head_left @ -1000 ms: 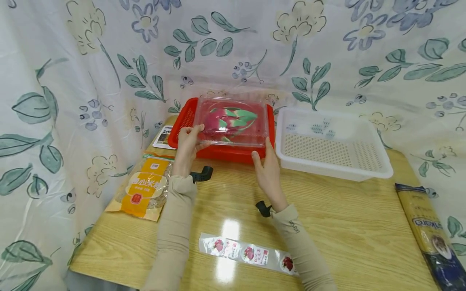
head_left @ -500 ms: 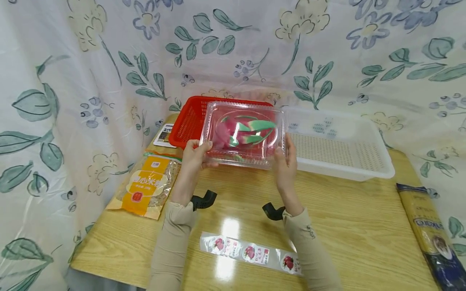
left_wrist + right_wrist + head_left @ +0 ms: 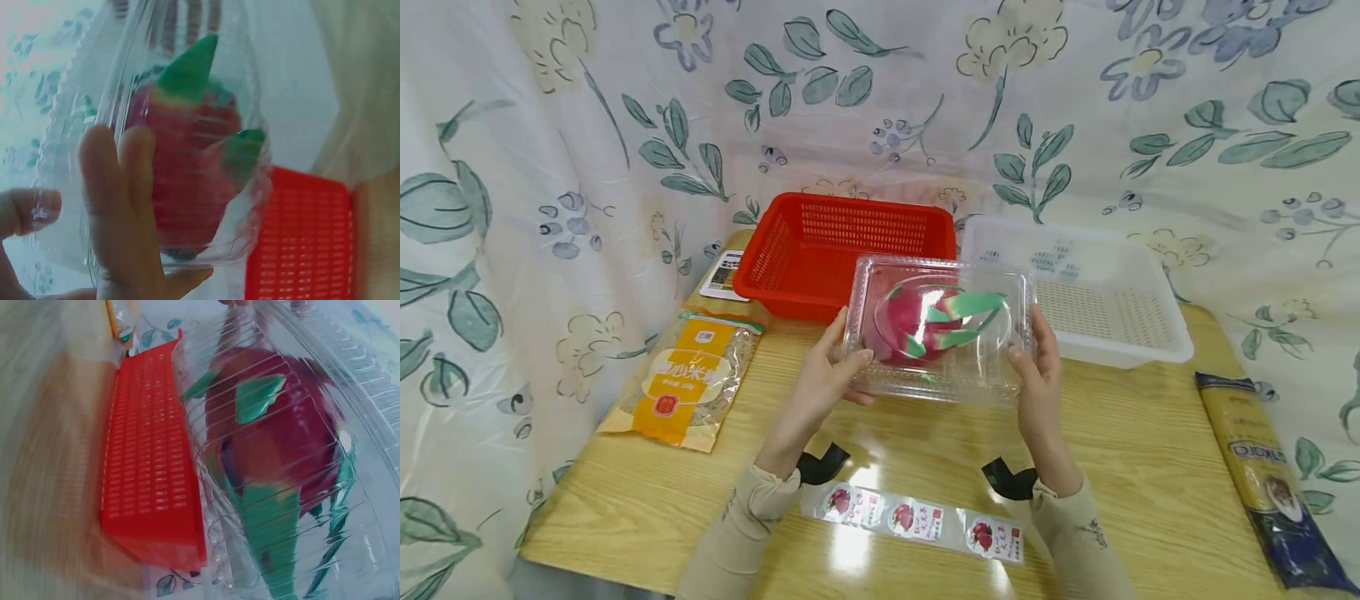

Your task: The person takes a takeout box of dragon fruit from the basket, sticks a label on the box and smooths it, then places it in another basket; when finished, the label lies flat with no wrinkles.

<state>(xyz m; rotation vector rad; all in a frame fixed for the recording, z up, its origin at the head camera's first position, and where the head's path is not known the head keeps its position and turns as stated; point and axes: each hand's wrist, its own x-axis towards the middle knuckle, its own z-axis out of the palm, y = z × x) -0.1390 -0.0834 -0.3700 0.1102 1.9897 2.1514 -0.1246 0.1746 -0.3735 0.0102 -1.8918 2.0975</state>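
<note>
While left hand (image 3: pixel 820 377) and right hand (image 3: pixel 1039 379) grip clear ribbed plastic box (image 3: pixel 973 360), rounded magenta fruit (image 3: pixel 916 323) inside, green-tipped

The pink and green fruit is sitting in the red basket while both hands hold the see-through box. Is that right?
Not quite: the pink and green fruit isn't in the red basket. It's inside the see-through box, as the head view shows. The rest is right: the left hand and right hand both hold the box.
</note>
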